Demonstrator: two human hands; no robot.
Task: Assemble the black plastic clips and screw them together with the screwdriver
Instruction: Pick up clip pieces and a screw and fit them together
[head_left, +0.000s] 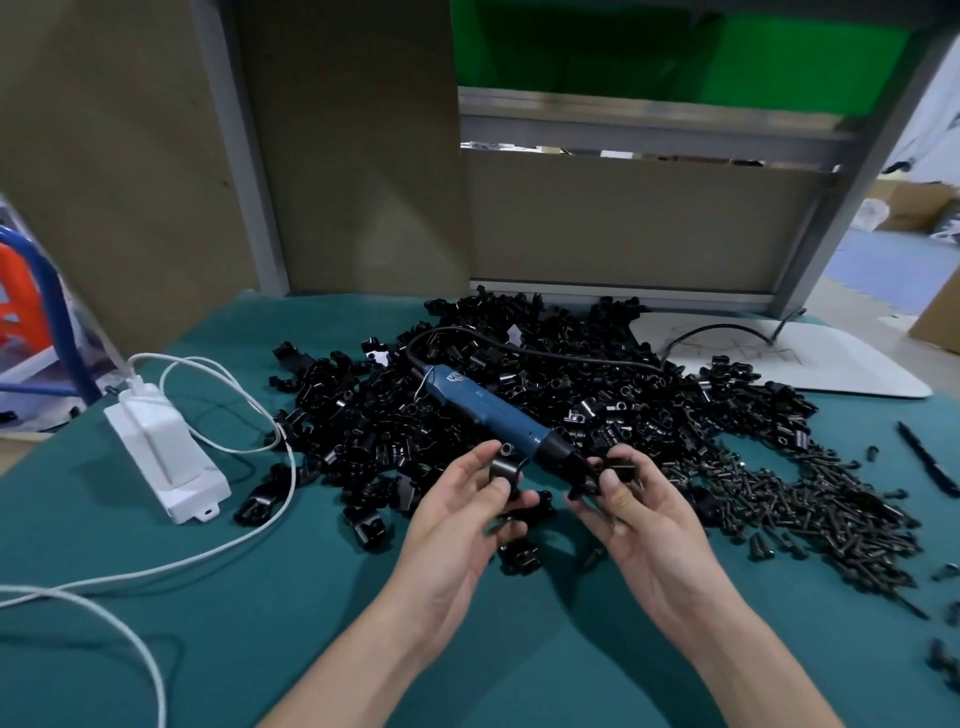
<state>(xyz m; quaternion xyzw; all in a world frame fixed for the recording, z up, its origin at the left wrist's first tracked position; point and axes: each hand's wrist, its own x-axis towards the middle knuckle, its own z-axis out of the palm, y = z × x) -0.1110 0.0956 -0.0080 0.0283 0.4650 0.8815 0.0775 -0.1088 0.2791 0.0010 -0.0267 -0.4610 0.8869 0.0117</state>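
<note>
Clips (519, 364) are heaped on our desk (260, 597) with the screwdriver (493, 415) lying on top. Our left hand (467, 514) pinches one clip (506, 466) in its fingers, our right hand (641, 514) pinches another clip (617, 470), the two close but apart in front of the heap. Screws (831, 499) piled to the right.

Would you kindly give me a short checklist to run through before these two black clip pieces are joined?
1. The left hand pinches the first clip half: ok.
2. The right hand grips the second clip half: ok.
3. Halves mated: not ok, a gap separates them.
4. The screwdriver in reach: ok, it lies on the clip pile just beyond the hands.
5. The screws at hand: ok, heaped on the cloth to the right.
6. Bit fitted: cannot tell, the tip is hidden behind the right hand.
</note>
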